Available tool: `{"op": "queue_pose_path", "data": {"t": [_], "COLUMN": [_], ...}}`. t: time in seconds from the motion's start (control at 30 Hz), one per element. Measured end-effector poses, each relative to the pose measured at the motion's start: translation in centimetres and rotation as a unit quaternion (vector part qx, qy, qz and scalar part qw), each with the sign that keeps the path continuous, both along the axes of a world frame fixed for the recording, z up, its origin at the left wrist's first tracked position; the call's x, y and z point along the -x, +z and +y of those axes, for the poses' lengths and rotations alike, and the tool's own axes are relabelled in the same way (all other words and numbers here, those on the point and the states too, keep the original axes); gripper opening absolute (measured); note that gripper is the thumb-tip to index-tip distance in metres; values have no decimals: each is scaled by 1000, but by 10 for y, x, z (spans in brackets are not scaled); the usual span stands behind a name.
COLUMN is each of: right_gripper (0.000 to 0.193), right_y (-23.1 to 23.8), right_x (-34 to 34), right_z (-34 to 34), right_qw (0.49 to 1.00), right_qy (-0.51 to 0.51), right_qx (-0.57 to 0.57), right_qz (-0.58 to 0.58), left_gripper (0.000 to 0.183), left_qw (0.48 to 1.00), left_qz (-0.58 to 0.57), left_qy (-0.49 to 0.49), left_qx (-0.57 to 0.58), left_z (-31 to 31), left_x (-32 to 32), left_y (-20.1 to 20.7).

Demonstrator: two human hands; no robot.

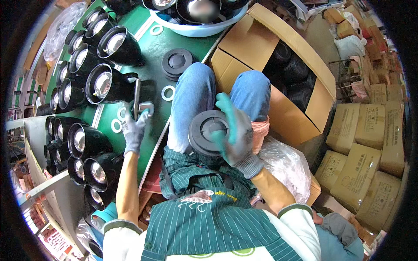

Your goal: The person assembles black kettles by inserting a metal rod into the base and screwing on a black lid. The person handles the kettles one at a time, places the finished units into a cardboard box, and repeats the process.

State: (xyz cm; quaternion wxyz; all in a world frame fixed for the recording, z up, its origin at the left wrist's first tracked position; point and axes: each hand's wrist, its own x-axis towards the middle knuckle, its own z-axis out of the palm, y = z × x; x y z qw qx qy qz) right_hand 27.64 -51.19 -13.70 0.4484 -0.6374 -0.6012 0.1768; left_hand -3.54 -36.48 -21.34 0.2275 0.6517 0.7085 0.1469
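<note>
My left hand [133, 129], in a grey glove with green fingertips, is closed around the lower end of a slim silvery metal rod [137, 98]. The rod stands beside the handle of a black vacuum jug [102, 85] with a shiny silver inside. On my lap lies a round black ridged plastic piece [208, 130], like a lid or base. My right hand [237, 137], gloved alike, is over its right side, fingers spread and partly blurred, the lower ones across its face. Whether they grip it is unclear.
Several black jugs lie along the green bench [152, 48] at left. White rings [168, 92] and stacked black round pieces [177, 63] sit there too. A blue basin [196, 29] holds more black parts. At right stand an open carton [296, 117], clear plastic [283, 165] and closed boxes [357, 169].
</note>
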Motion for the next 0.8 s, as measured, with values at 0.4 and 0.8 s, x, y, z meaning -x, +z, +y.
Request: {"op": "queue_pose_path", "data": {"t": [0.4, 0.8], "right_gripper": [70, 49], "right_y": [-8, -35], "right_x": [-13, -41], "right_z": [2, 90], "right_qw": [878, 629], "right_qy": [-5, 321], "right_qx": [62, 166], "right_qz": [474, 689], "left_gripper": [80, 97], "left_qw": [818, 894], "left_qz": [-38, 138], "left_qy": [-567, -425], "left_qx": [89, -12], "left_z": [-11, -105], "left_x": [-118, -170], "left_y": [170, 195]}}
